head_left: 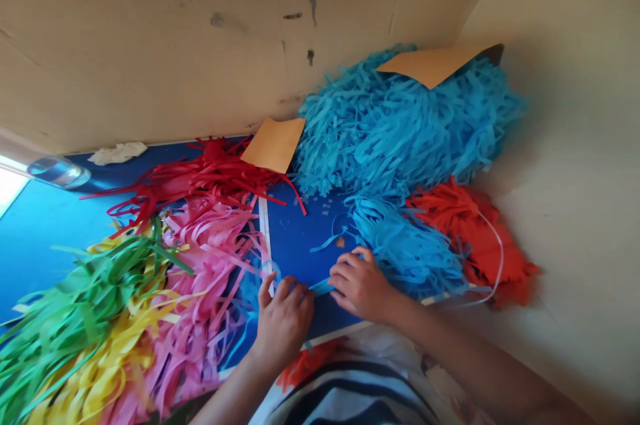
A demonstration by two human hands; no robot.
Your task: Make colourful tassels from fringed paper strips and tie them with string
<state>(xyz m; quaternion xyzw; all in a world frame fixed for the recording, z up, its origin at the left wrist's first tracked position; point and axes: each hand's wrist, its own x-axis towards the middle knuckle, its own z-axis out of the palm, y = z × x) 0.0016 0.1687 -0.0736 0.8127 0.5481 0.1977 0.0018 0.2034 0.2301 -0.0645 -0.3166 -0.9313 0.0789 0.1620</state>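
Left hand and right hand pinch a light-blue paper strip between curled fingers, seemingly holding it taut, blue shreds just beyond the right fingertips.

Edges and fingers hide a good deal.
The green strips and yellow strips run off the left and bottom edges. A blue strip vanishes under the left hand and right hand, grip unclear. Tiny specks on the bench are too small to tell.
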